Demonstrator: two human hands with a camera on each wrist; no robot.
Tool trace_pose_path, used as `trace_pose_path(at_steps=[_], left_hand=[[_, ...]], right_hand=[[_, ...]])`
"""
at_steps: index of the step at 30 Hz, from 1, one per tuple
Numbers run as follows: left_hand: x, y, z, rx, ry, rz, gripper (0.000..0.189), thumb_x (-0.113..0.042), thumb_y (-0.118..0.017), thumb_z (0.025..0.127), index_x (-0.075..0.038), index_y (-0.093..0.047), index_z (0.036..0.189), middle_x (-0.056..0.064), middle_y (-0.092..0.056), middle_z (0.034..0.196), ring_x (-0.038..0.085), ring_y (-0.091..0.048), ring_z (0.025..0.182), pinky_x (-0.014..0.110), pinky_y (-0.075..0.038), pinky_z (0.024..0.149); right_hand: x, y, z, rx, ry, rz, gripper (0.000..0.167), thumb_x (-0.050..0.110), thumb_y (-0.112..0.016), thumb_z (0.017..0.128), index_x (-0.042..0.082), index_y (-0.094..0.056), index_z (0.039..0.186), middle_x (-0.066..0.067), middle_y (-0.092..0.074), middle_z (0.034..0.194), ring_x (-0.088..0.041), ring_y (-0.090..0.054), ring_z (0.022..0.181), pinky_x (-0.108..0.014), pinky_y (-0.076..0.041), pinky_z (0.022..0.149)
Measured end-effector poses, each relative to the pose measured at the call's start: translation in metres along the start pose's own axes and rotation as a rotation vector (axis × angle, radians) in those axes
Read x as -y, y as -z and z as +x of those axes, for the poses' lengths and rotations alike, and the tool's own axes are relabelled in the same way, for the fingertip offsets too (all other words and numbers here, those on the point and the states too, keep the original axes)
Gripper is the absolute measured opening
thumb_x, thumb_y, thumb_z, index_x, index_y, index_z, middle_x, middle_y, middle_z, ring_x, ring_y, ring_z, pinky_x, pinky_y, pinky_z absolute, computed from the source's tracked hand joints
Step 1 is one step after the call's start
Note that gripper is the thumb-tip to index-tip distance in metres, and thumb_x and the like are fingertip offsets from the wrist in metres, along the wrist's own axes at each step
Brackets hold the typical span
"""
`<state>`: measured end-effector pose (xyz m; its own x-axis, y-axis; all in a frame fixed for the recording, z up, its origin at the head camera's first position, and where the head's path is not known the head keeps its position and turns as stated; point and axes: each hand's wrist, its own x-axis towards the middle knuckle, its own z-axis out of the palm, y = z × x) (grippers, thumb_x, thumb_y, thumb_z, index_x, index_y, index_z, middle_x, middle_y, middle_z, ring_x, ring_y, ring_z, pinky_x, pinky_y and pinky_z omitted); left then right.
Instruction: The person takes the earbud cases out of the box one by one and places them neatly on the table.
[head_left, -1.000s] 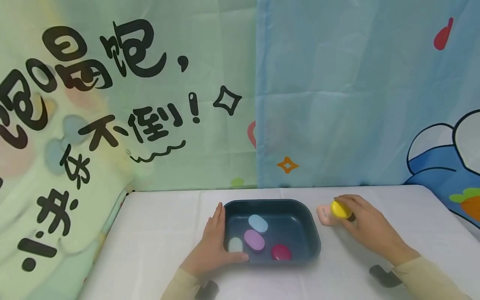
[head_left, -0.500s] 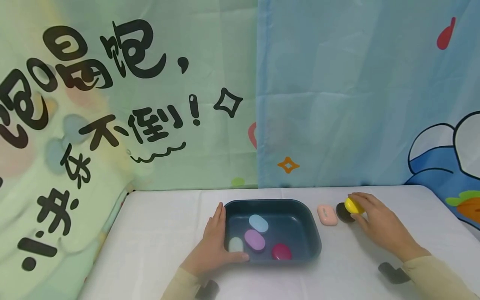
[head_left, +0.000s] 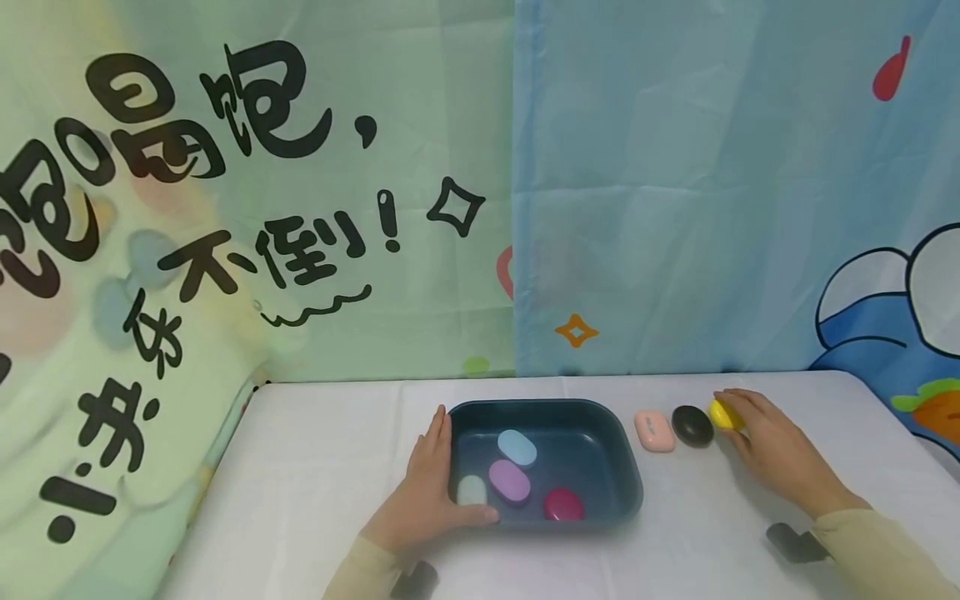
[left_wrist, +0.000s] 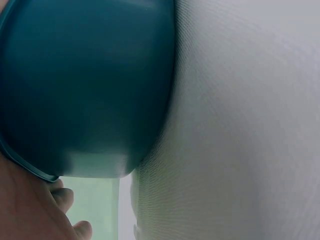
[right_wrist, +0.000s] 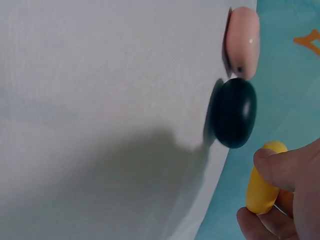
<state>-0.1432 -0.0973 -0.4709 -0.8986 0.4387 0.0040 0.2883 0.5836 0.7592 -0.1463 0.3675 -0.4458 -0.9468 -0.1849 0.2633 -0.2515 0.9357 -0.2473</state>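
In the head view, my right hand (head_left: pixel 783 450) pinches a yellow bar of soap (head_left: pixel 725 415) between thumb and fingers at the right side of the table. In the right wrist view, the yellow soap (right_wrist: pixel 264 180) is held by its edges. Just left of it lie a black oval soap (head_left: pixel 692 426) and a pink one with lettering (head_left: pixel 655 431). My left hand (head_left: pixel 422 487) rests against the left front corner of a dark blue-green tray (head_left: pixel 633 458). Its fingers lie straight along the left side, its thumb along the front rim.
Inside the tray are a pale blue soap (head_left: pixel 517 447), a lilac one (head_left: pixel 509 481), a whitish one (head_left: pixel 472 489) partly hidden, and a magenta one (head_left: pixel 563 503). A white cloth (head_left: pixel 285 500) covers the table. Printed curtains (head_left: pixel 660 208) hang behind.
My right hand has carried the yellow soap rightward, from in front of the pink soap to the right of the black one, uncovering both. The left hand and tray have stayed put.
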Motion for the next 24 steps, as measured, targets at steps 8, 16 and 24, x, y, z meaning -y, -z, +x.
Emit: trace_pose_path(at_steps=[8,16,24], left_hand=[[0.002,0.001,-0.001,0.005,-0.012,-0.001,0.138,-0.063,-0.083,0.071,-0.007,0.005,0.161,0.003,0.013,0.169,0.046,0.004,0.150,0.061,-0.015,0.118],[0.001,0.002,-0.002,0.008,-0.006,0.003,0.137,-0.061,-0.083,0.072,-0.007,0.005,0.161,0.001,0.014,0.168,0.045,0.004,0.151,0.060,-0.015,0.118],[0.000,0.002,-0.002,0.005,-0.015,0.011,0.135,-0.058,-0.084,0.073,-0.006,0.004,0.161,0.005,0.012,0.169,0.047,0.003,0.150,0.061,-0.015,0.118]], right_hand=[[-0.006,-0.005,-0.002,0.121,-0.108,-0.005,0.051,-0.007,-0.069,0.087,-0.016,-0.048,0.133,-0.040,-0.044,0.131,-0.058,-0.045,0.118,-0.070,-0.040,0.094],[-0.009,-0.010,0.000,0.203,-0.190,0.018,0.051,-0.001,-0.067,0.091,-0.018,-0.045,0.134,-0.041,-0.043,0.131,-0.059,-0.044,0.118,-0.071,-0.039,0.096],[-0.011,-0.014,0.002,0.251,-0.235,0.016,0.052,-0.002,-0.068,0.090,-0.018,-0.045,0.134,-0.042,-0.043,0.131,-0.059,-0.044,0.117,-0.070,-0.039,0.096]])
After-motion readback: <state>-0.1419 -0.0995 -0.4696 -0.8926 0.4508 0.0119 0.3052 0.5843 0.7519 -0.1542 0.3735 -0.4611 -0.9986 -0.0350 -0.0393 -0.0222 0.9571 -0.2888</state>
